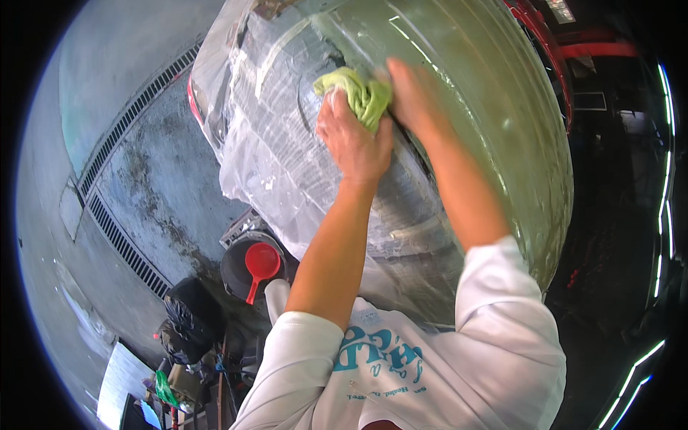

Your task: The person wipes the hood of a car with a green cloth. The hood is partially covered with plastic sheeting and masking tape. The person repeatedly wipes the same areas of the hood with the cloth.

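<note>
We had both hands up on the wet car body [459, 93], a pale greenish panel that curved away from us and ran with water and suds. Our left hand [352, 140] lay with its back toward us, the fingers curled together over the lower edge of a yellow-green cloth [358, 92], pressing it against the panel. Our right hand [412, 97] sat just beside it on the right, touching the same cloth; its fingers were tucked behind the bunched fabric, so we could not tell whether they were spread or closed. The cloth itself was crumpled into a wad between the two hands, high on the panel near a dark seam [416, 154] that ran down under our right forearm. Our white T-shirt [430, 358] with blue lettering filled the lower part of the view.

Down to the left, the wet concrete floor [165, 186] carried a long metal drain grate [125, 129]. Near the foot of the car stood a dark bucket [236, 276] with a red scoop [261, 264] resting in it, handle pointing down-left. Well apart from that, farther down-left, sat a black bag [188, 308] among some clutter we could not make out
</note>
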Available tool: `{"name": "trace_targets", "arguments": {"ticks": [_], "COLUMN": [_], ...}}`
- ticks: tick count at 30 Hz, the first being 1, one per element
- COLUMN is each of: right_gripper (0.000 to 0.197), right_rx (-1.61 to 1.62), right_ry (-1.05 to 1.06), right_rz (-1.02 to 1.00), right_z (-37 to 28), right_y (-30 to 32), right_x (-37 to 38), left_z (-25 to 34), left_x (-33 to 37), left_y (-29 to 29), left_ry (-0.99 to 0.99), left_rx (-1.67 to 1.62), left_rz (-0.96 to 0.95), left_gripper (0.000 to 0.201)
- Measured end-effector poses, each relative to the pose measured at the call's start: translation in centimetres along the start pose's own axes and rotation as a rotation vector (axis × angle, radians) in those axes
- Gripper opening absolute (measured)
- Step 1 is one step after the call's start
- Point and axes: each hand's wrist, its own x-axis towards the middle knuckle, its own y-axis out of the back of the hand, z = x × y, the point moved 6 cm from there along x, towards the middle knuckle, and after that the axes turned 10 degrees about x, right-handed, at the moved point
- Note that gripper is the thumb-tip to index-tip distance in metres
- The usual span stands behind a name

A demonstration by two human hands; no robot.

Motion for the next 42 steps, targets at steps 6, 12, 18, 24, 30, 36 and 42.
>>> {"name": "trace_targets", "arguments": {"ticks": [6, 12, 18, 24, 30, 36, 42], "right_gripper": [0.032, 0.040, 0.024, 0.017, 0.031, 0.037, 0.031], "right_rx": [0.087, -0.107, -0.015, 0.009, 0.090, -0.052, -0.039], "right_ry": [0.020, -0.309, -0.218, -0.096, -0.257, -0.334, -0.057], "right_rz": [0.123, 0.100, 0.039, 0.076, 0.008, 0.090, 0.141], "right_z": [2.6, 10.8, 5.8, 1.3, 11.8, 14.8, 8.1], "right_y": [0.6, 7.5, 2.7, 0.3, 4.9, 10.9, 3.5], "right_x": [-5.1, -28.4, -14.5, 0.2, -24.0, -39.1, -18.1], "left_z": [-0.3, 0.1, -0.1, 1.0, -0.1, 0.2, 0.0], "left_x": [1.0, 0.5, 0.0, 0.5, 0.9, 0.4, 0.3], "left_y": [0.1, -0.1, -0.2, -0.3, -0.4, -0.7, -0.6], "left_ry": [-0.021, -0.023, -0.031, -0.063, -0.090, -0.088, -0.077], "left_rx": [-0.014, -0.026, 0.000, 0.014, 0.022, 0.021, 0.031], "left_rz": [0.038, 0.034, 0.057, 0.065, 0.105, 0.084, 0.031], "left_gripper": [0.089, 0.089, 0.087, 0.086, 0.086, 0.087, 0.087]}}
